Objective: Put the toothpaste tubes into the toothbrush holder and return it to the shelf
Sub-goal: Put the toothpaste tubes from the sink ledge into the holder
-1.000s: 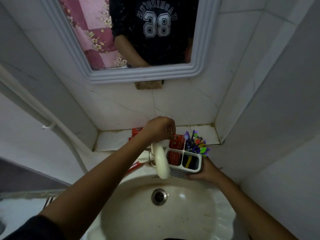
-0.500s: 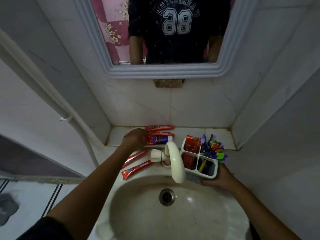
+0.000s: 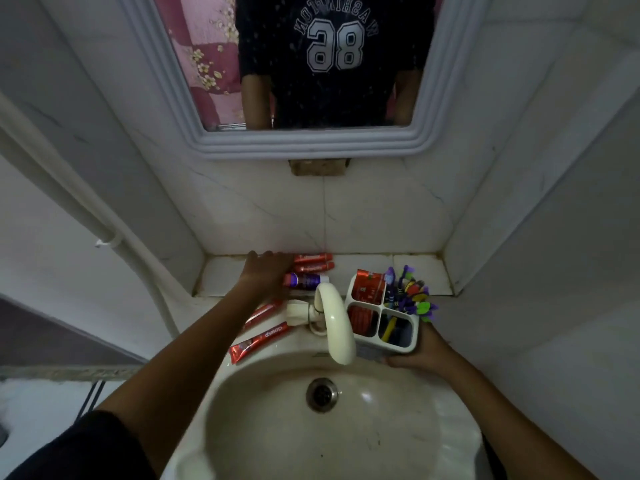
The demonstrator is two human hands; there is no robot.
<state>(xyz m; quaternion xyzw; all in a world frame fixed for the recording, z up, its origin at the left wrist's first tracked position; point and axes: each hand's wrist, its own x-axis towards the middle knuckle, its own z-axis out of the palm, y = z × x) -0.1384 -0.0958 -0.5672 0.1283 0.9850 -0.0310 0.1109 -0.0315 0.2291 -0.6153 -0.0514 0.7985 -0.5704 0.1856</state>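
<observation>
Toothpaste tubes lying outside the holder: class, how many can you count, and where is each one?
5. Two red tubes and a purple one on the shelf by the left hand; two red on the sink rim. The hand may hide more.

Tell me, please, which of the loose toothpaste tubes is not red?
The purple tube on the shelf, under the left hand; the other loose tubes are red.

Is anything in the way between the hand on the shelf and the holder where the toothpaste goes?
Yes. The white tap curves up between the left hand, resting on the tubes on the shelf, and the toothbrush holder held by the right hand. A tube would probably have to go over or behind it.
</observation>
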